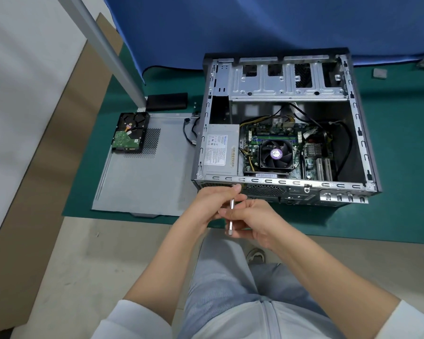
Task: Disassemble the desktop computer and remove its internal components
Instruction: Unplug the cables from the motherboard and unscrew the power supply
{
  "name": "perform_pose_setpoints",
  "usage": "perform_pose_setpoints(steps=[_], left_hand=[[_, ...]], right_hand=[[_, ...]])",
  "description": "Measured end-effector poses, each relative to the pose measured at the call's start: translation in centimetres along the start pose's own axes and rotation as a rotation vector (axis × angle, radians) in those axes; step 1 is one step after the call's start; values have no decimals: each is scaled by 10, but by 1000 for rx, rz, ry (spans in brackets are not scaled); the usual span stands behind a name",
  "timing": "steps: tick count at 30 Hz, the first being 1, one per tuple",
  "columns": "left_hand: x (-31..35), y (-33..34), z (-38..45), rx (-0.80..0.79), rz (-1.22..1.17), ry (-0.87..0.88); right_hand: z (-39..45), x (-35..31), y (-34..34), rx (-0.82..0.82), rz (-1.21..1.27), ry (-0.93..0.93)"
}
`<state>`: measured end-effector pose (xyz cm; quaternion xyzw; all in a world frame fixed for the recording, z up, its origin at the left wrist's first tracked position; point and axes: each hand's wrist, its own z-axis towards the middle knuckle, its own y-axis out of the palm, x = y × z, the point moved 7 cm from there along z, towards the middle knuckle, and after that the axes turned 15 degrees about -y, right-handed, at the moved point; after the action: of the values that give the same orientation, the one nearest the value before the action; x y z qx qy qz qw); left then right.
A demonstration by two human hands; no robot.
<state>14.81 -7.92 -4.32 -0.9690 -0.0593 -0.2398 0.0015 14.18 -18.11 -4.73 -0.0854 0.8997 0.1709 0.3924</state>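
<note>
step: unscrewing rear of open grey metal computer case (283,94) | both hands pinch slim silver screwdriver (231,215) | next: seat tip squarely

Open computer case (282,133) on its side

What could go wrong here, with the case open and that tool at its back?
The screwdriver, held by both the left hand and right hand, could slip off at the case's rear panel and scratch it or jab a finger. The power supply may shift once freed, tugging the cables still running to the motherboard. The hard drive lies circuit board up on the side panel, easy to knock.
</note>
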Motion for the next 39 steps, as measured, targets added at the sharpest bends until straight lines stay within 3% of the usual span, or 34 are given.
perform_pose_setpoints(steps=[4,9,12,15,21,25,32,39], left_hand=[[-5,-2,-2,84,-64,61],[-3,4,-4,155,-116,37],[-4,9,-4,78,-178,14],[-3,10,-4,36,-158,-24],[3,-1,-3,193,-56,80],[1,3,-1,199,-75,33],[-2,9,1,22,-139,-27],[6,-9,2,179,-78,83]], right_hand=[[0,1,-2,40,19,-30],[-3,1,9,-129,102,8],[-6,2,7,-173,184,12],[-5,2,3,-132,178,11],[0,4,3,-70,102,-3],[-1,1,6,-132,105,-36],[-2,2,-2,-98,137,-30],[3,-4,-7,-46,-19,-37]])
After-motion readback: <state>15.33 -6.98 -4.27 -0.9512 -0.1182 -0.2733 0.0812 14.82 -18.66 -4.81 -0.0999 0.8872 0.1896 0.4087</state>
